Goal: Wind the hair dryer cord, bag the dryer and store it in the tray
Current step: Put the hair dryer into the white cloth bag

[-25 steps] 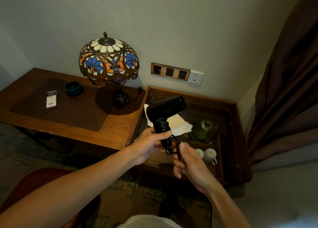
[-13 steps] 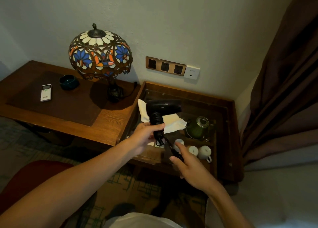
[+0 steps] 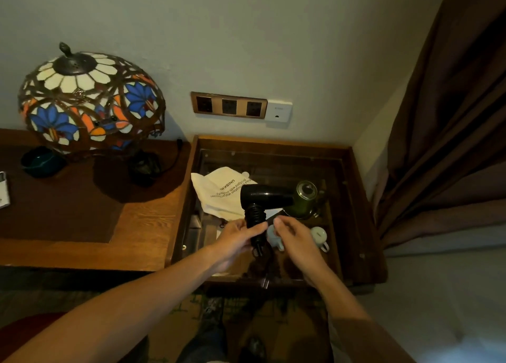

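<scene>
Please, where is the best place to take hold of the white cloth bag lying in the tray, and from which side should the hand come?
Probably the white cloth bag is best pinched at its left edge, coming from above and from the left. That part lies bare and flat in the tray, while the hair dryer, held in the left hand, covers the bag's right part. Where the bag's opening lies cannot be told.

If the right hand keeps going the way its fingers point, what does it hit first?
The right hand points up and left toward the hair dryer. Its fingers would probably meet the cord-wrapped handle just beside them, held by the left hand. Depth is unclear from this one view.
</scene>
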